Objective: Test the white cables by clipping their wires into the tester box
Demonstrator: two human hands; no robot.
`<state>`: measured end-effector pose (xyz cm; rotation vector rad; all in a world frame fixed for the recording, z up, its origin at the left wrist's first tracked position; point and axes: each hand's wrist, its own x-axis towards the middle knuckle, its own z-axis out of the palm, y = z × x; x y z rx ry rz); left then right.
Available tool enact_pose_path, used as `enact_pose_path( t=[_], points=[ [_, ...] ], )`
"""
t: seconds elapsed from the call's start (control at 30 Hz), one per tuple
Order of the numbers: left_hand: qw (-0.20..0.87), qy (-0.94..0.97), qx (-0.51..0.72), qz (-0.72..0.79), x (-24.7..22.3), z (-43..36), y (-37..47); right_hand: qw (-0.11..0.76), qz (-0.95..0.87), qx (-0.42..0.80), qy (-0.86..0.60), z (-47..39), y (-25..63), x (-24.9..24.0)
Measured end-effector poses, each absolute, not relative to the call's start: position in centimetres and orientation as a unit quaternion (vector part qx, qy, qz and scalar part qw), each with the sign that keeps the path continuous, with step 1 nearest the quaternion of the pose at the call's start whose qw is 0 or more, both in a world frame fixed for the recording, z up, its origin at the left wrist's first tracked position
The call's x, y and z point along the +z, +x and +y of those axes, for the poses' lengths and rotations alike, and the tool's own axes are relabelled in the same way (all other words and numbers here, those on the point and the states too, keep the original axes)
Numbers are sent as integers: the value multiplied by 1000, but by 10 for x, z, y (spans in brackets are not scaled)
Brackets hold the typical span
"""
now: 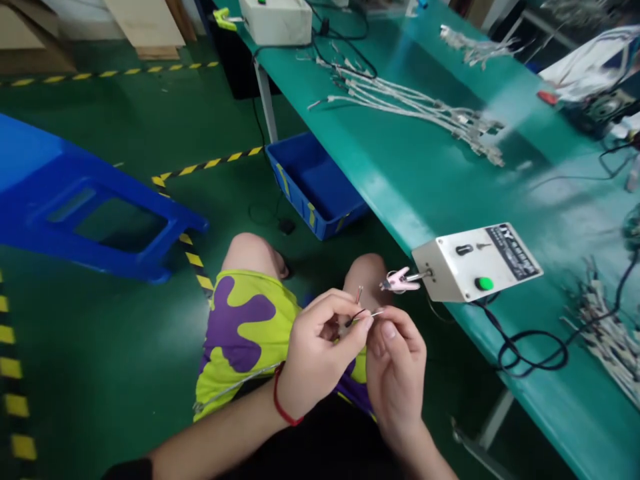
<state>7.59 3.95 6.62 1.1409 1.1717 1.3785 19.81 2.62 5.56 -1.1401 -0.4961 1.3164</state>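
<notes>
My left hand (pixel 320 340), with a red band at the wrist, pinches a cable whose thin wires (pixel 356 316) fan out between its fingers. One wire is black, another pale, and a reddish end stands up behind the thumb. The thumb and forefinger of my right hand (pixel 397 360) close on the tip of the pale wire. A thin grey cable (pixel 240 385) lies over my lap below the left hand. Just beyond the fingers, a pink clip (pixel 400 281) sits on the shaft of a white box (pixel 475 263) with a green button and a black knob.
The box stands at the near edge of a green table (pixel 400 160). Bundles of white cables (pixel 415 103) lie farther back, more cables (pixel 607 327) at right. A blue bin (pixel 320 187) is under the table edge, a blue stool (pixel 90 200) at left. A second box (pixel 277 23) stands far off.
</notes>
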Motion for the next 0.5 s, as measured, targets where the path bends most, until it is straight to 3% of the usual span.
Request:
enact_pose_path(
  t=[0.5],
  points=[
    [492, 500, 579, 416, 72, 25, 66, 604, -221, 585, -495, 21, 195, 70]
  ],
)
